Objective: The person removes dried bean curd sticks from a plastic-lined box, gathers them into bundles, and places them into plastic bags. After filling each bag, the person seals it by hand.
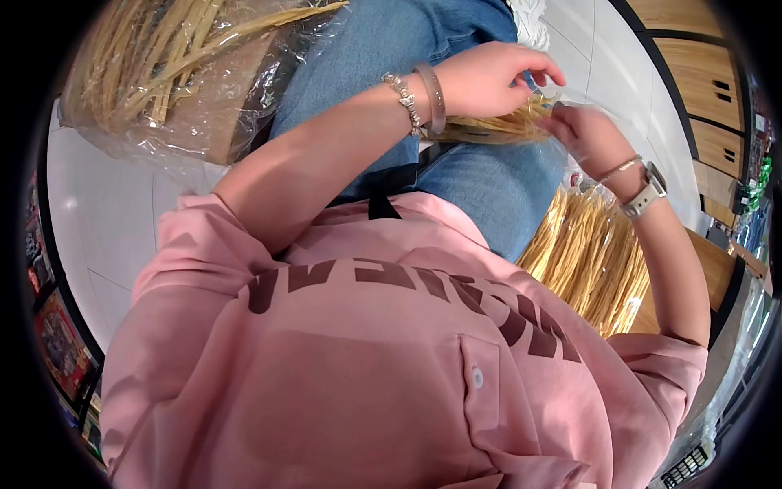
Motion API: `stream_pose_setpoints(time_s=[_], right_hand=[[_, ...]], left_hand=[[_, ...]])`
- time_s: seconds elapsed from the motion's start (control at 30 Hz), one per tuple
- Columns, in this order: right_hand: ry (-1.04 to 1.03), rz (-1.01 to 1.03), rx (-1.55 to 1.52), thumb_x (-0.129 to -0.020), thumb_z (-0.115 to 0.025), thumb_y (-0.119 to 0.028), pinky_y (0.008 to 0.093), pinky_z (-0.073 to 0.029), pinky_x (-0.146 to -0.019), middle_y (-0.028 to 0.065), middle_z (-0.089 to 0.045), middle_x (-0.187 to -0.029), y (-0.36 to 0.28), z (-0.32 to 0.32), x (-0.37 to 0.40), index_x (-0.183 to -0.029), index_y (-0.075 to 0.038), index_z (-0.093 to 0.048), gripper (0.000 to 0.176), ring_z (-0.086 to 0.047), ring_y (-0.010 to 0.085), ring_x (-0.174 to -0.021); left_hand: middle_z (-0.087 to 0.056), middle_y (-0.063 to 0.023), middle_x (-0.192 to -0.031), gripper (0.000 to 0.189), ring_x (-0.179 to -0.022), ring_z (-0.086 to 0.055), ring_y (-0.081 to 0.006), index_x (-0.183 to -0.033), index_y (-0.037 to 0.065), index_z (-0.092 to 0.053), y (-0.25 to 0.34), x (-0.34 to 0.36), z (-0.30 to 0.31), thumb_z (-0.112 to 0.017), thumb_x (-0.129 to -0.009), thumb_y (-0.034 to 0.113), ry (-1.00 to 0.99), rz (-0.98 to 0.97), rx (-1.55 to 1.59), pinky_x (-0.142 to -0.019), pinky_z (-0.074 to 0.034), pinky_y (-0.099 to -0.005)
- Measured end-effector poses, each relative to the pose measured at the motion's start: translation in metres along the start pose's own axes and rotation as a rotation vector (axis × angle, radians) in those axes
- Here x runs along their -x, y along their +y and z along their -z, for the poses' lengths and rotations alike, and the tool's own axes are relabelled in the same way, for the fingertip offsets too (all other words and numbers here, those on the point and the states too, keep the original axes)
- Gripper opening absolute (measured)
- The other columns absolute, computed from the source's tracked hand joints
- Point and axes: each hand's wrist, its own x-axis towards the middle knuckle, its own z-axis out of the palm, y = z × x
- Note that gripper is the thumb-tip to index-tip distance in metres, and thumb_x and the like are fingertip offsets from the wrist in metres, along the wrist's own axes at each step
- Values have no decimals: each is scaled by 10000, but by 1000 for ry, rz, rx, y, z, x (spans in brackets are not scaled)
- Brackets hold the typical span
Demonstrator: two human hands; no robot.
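Note:
A clear plastic bag (580,99) of thin, yellow dried strips (489,129) lies across my lap between my knees. My left hand (497,80) is over the bag's upper side, its index finger reaching forward and the other fingers curled at the plastic. Opposite it, my right hand (593,140) pinches the bag's edge between thumb and bent fingers. The two hands are close together near the bag's end. Parts of the strips are hidden under my left hand and wrist.
A large plastic bag with pale-yellow strips (175,61) and a brown cardboard piece (236,106) is at upper left. More long yellow strips (590,261) stand below my right forearm. White string (531,24) lies beyond my knee. Wooden cabinets (692,73) line the right.

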Motion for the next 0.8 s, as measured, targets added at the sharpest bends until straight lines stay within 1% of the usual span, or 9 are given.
stream_pose_setpoints(time_s=[0.1, 0.23, 0.27, 0.37, 0.4, 0.5, 0.6, 0.7, 0.8], right_hand=[[48, 112, 2, -841, -574, -141, 371, -450, -647, 176, -593, -729, 2, 1, 6, -837, 6, -605, 150, -569, 315, -670], [151, 172, 69, -824, -561, -115, 396, -466, -646, 181, -607, -738, 6, -10, 6, -802, -6, -582, 113, -587, 350, -698], [138, 189, 38, -817, -564, -100, 384, -471, -653, 177, -612, -754, 12, -11, 5, -839, -3, -590, 103, -594, 333, -704], [159, 186, -118, -803, -581, -97, 368, -480, -662, 166, -630, -795, 3, -12, 8, -888, -2, -607, 130, -609, 308, -734], [176, 175, -181, -799, -588, -103, 366, -482, -663, 162, -636, -808, -3, -13, 8, -894, -3, -612, 140, -614, 304, -746], [135, 237, -256, -780, -608, -109, 349, -490, -684, 153, -651, -861, -7, -15, 7, -907, -16, -631, 159, -623, 284, -786], [168, 388, -76, -760, -625, -120, 339, -496, -700, 150, -655, -897, 6, -26, 4, -914, -37, -649, 177, -626, 274, -822], [81, 348, -144, -734, -588, -147, 386, -495, -689, 176, -645, -859, -4, -23, 10, -955, -50, -627, 245, -612, 360, -811], [57, 290, -237, -725, -587, -163, 401, -485, -680, 192, -637, -848, -25, -18, 20, -956, -38, -619, 264, -605, 374, -804]], left_hand=[[-613, -46, -954, 342, -809, -566, -102, -1114, 91, -599, 11, -11, 9, -501, -797, 9, -70, 90, 63, -736, -469, -249], [-607, -36, -875, 228, -782, -550, -87, -1007, 38, -603, 25, -31, 16, -611, -843, 198, -318, 116, 48, -699, -458, -241], [-601, -39, -744, 395, -694, -554, -107, -860, 21, -603, 31, -32, 15, -658, -806, 408, -299, 103, 38, -622, -450, -249], [-564, -59, -616, 527, -589, -541, -155, -728, 24, -587, 79, -31, 19, -645, -754, 547, -486, 306, -250, -555, -442, -291], [-548, -102, -569, 601, -543, -542, -220, -664, 24, -572, 82, -25, 13, -617, -719, 621, -431, 270, -254, -526, -442, -338], [-614, -163, -668, 404, -634, -604, -317, -704, 23, -632, 97, -20, 3, -578, -787, 414, -415, 351, -442, -573, -474, -395], [-627, -159, -696, 287, -665, -614, -335, -717, 39, -655, 95, -6, -10, -538, -793, 291, -332, 298, -446, -599, -490, -425], [-627, -150, -696, 240, -666, -620, -336, -702, 50, -651, 100, 15, -24, -520, -784, 234, -47, 153, -416, -604, -497, -438], [-612, -148, -656, 207, -634, -616, -328, -687, 50, -627, 111, 30, -46, -536, -791, 205, 48, 185, -211, -581, -493, -431]])
